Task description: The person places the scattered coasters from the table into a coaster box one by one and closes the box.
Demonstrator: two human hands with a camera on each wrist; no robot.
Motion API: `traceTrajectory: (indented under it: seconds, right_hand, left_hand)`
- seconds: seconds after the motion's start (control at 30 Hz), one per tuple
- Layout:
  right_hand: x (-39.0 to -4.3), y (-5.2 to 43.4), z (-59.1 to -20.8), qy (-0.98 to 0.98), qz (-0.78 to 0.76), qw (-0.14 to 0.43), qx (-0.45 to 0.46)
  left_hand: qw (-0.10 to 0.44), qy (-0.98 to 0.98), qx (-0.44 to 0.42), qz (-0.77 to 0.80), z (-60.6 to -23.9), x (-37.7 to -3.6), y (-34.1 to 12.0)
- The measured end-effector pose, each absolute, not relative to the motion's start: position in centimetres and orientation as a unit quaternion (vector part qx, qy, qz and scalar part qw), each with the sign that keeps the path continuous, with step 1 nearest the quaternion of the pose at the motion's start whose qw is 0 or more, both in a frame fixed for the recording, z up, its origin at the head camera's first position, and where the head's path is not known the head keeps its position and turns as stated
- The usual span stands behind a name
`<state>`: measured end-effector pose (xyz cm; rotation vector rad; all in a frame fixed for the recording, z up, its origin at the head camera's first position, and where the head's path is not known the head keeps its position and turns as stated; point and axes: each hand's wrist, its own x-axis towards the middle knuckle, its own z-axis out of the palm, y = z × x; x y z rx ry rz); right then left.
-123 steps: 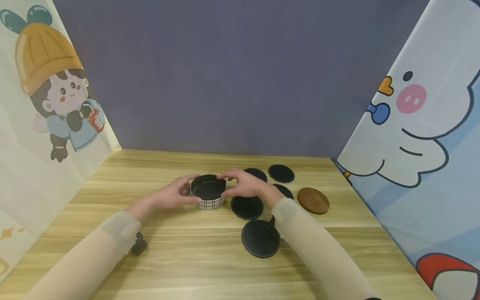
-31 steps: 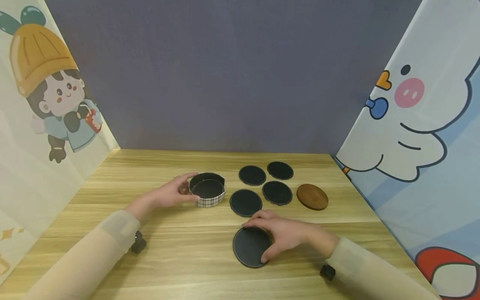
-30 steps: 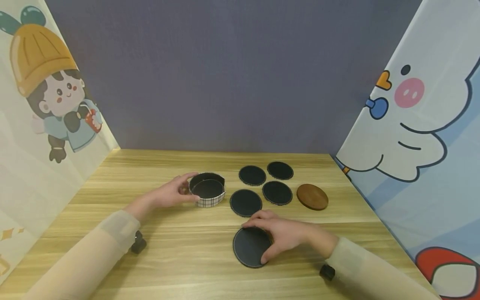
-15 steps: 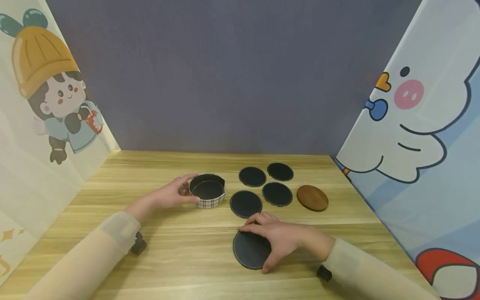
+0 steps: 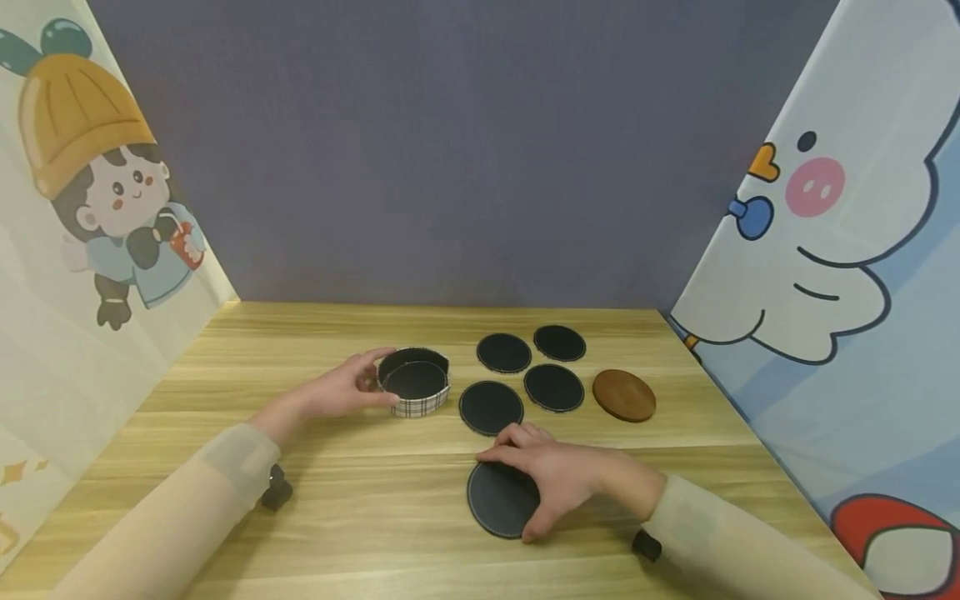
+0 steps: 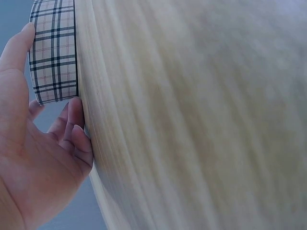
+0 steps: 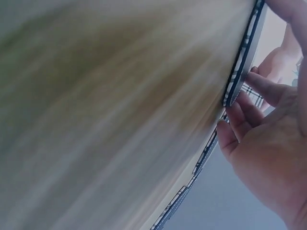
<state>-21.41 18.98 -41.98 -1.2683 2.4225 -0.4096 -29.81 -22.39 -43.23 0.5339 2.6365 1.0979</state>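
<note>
My left hand (image 5: 341,389) grips the left side of a round coaster holder (image 5: 420,407), thumb in front and a finger at the far rim. The holder has a beige plaid outer wall, also seen in the left wrist view (image 6: 53,52), and a black inside with a flat black disc at the bottom. Nearer the front, my right hand (image 5: 562,475) holds a round black coaster (image 5: 498,500) by its edges, thumb at the near side and fingers at the far side. In the right wrist view, that coaster (image 7: 244,57) shows a plaid rim; whether it is raised is unclear.
Several black coasters lie flat behind my right hand: one (image 5: 491,407) close by, others (image 5: 554,387) (image 5: 504,352) (image 5: 559,342) farther back. A brown wooden disc (image 5: 624,395) lies to their right. A grey panel (image 5: 450,150) bounds the back of the wooden table (image 5: 360,517).
My right hand has left the holder and taken hold of the front coaster, which has shifted slightly left and nearer. Its fingers have slid a little over the edge. My left hand stays put.
</note>
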Motion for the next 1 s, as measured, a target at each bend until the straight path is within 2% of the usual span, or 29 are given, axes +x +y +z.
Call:
traceTrajectory:
  seconds: [0.47,0.77,1.0]
  right_hand:
    - [-21.2,19.0,-42.1,0.865,-0.172,0.181,-0.435]
    - [-22.1,19.4,-41.8,0.870,-0.203,0.111,-0.434]
    - [-23.0,20.0,-41.4,0.878,-0.231,0.088,-0.411]
  left_hand:
    - [0.124,0.900,0.176,0.379,-43.2,-29.7,-22.3]
    - [0.123,0.899,0.176,0.383,-43.0,-29.5,-22.3]
    - [0.123,0.898,0.175,0.384,-43.0,-29.5,-22.3]
